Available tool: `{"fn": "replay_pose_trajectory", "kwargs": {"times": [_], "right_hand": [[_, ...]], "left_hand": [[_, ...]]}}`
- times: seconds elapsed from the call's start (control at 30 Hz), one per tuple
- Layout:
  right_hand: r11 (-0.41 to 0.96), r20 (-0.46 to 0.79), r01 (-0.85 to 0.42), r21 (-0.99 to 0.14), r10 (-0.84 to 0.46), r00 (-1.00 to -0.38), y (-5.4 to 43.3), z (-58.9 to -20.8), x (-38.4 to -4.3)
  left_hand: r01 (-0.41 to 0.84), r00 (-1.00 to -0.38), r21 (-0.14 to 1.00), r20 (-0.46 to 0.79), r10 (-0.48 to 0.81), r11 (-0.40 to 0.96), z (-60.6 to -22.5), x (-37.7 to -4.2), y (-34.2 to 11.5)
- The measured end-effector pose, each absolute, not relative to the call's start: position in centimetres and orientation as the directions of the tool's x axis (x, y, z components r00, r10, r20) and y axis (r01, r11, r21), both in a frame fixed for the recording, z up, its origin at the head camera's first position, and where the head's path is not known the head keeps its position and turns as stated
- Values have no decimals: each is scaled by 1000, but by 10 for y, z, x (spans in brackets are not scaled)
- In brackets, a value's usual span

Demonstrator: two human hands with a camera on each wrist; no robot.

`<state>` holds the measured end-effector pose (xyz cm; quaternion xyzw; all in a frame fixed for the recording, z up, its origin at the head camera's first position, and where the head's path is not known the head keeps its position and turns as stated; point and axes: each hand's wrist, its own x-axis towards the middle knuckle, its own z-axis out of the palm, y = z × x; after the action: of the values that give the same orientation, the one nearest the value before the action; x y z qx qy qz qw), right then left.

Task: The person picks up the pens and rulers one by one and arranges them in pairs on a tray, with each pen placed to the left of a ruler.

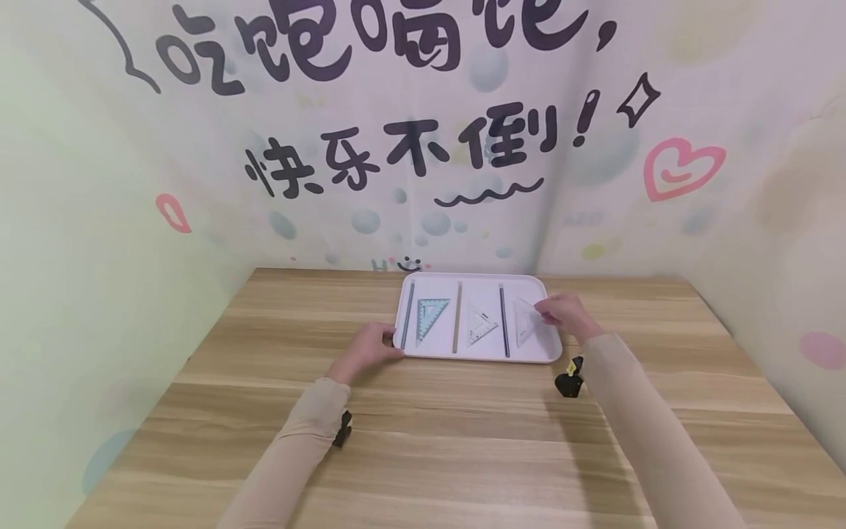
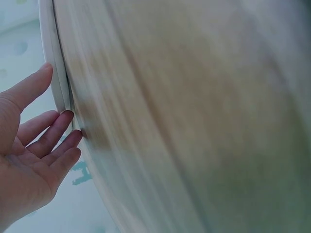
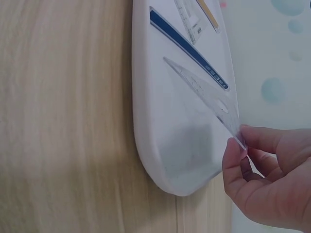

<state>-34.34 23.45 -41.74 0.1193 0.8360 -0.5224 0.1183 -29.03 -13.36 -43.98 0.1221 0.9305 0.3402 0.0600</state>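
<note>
A white tray [image 1: 481, 355] with rounded corners lies at the back of the wooden table. My left hand [image 1: 367, 350] holds its near left corner, thumb on the near wall and fingers by the left end; the left wrist view shows the fingertips against the tray's rim [image 2: 59, 82]. At the tray's right end, my right hand [image 1: 562, 312] pinches a corner of a clear set square [image 3: 206, 94] between thumb and fingers. The rest of that set square stretches over the tray floor. A dark blue pencil-like stick [image 3: 189, 48] lies beside it.
In the tray also lie a bluish set square [image 1: 432, 316], another clear set square [image 1: 481, 325], a grey-blue stick [image 1: 407, 316] and a brown stick [image 1: 457, 317]. A printed cloth wall [image 1: 396, 235] stands behind the table [image 1: 463, 441].
</note>
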Motion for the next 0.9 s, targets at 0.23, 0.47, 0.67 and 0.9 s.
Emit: {"fn": "replay_pose_trajectory", "kwargs": {"times": [0.23,0.47,0.67,0.9], "right_hand": [[434,-299,313,-845,101,-949,228,-418,-345],[442,-289,318,-838,134,-948,229,-421,-346],[450,-264,297,-842,138,-955,229,-423,-348],[490,-226,271,-829,151,-962,228,-421,-347]], "left_hand": [[176,-965,646,-34,259,743,-440,-289,-134],[182,-964,647,-32,265,740,-439,-288,-133],[177,-966,634,-33,256,753,-439,-288,-133],[181,-965,640,-30,260,747,-438,-288,-133]]}}
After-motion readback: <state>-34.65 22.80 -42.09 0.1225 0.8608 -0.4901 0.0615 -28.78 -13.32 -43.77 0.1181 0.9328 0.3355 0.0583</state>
